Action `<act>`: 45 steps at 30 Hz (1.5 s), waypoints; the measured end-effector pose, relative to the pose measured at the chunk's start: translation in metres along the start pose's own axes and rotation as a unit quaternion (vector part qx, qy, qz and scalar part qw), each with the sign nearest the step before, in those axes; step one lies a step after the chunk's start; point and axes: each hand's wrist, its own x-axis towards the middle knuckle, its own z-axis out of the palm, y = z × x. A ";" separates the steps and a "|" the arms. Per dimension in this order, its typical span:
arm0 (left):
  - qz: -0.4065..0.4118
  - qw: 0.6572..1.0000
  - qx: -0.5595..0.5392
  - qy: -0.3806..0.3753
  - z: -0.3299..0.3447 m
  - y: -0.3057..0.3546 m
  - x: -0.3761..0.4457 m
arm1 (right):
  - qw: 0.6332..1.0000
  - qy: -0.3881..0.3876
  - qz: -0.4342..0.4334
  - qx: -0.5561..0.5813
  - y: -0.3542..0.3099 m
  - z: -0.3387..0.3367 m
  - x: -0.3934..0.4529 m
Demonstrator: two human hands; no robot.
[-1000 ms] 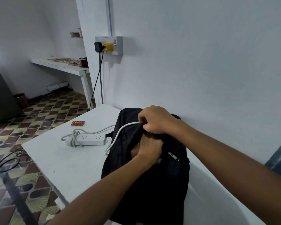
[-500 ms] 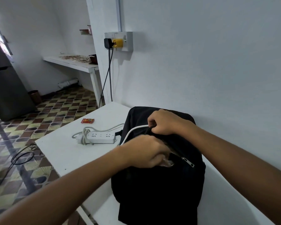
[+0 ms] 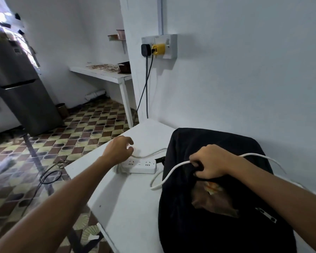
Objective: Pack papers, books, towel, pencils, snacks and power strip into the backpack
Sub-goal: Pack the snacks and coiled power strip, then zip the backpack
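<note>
- Black backpack (image 3: 217,207) at 5 o'clock on white table (image 3: 128,207), standing against the wall, long axis running from near edge up toward 1 o'clock, mouth facing up and toward camera.
- Pocket open; brownish packet (image 3: 213,199) with orange print showing inside, just below the right hand. Contents otherwise too dark to tell.
- Zipper pull (image 3: 266,215) lying on bag front at 4 o'clock of the opening.
- Right hand (image 3: 210,164) at 3 o'clock, forearm entering from lower right, knuckles up, fingers clenched around bag's top rim, gripping it with the white cord (image 3: 170,172) caught under the fingers.
- Cord looping down off bag's left side, other part arcing over right forearm toward 3 o'clock.
- White power strip (image 3: 142,164) flat on table just left of the bag, at 9 o'clock of it, long axis left-right, sockets facing up.
- Left hand (image 3: 119,149) at strip's far-left end, forearm stretched from lower left toward 1 o'clock, palm down, fingers loosely curled above the coiled cord there; blurred, cannot tell whether touching or grasping.
- Beyond, at 12 o'clock: wall socket (image 3: 160,46) with black plug and yellow adapter, cables hanging down.
- At 10 o'clock: grey fridge (image 3: 20,84), white shelf (image 3: 102,74), patterned tile floor (image 3: 80,132).
</note>
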 end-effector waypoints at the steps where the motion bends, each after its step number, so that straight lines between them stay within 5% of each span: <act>1: -0.019 1.000 -0.013 -0.003 0.005 -0.013 0.006 | 1.000 -0.002 0.000 -0.001 0.000 0.002 0.003; 7: -0.091 0.995 -0.032 -0.030 0.027 -0.072 0.053 | 1.000 -0.029 -0.010 0.007 -0.003 0.012 0.017; 16: -0.061 0.988 0.046 -0.132 0.067 -0.115 0.095 | 1.000 -0.022 -0.010 0.001 -0.008 0.020 0.029; 24: -0.016 0.992 0.109 -0.069 0.083 -0.112 0.108 | 1.000 0.004 -0.006 0.000 -0.008 0.027 0.027; 31: -0.032 0.999 0.029 -0.033 0.081 -0.096 0.104 | 0.998 0.056 -0.018 0.001 -0.007 0.034 0.024; 36: 0.135 0.986 -0.041 0.088 0.044 -0.022 0.086 | 0.995 0.100 -0.026 -0.002 -0.005 0.041 0.021; 40: 0.318 0.932 -0.119 0.129 0.011 0.064 0.036 | 0.994 0.108 -0.002 0.019 -0.003 0.041 0.019; 45: 0.424 0.874 -0.160 0.173 0.001 0.135 -0.040 | 0.980 0.060 0.106 0.159 0.005 0.016 0.012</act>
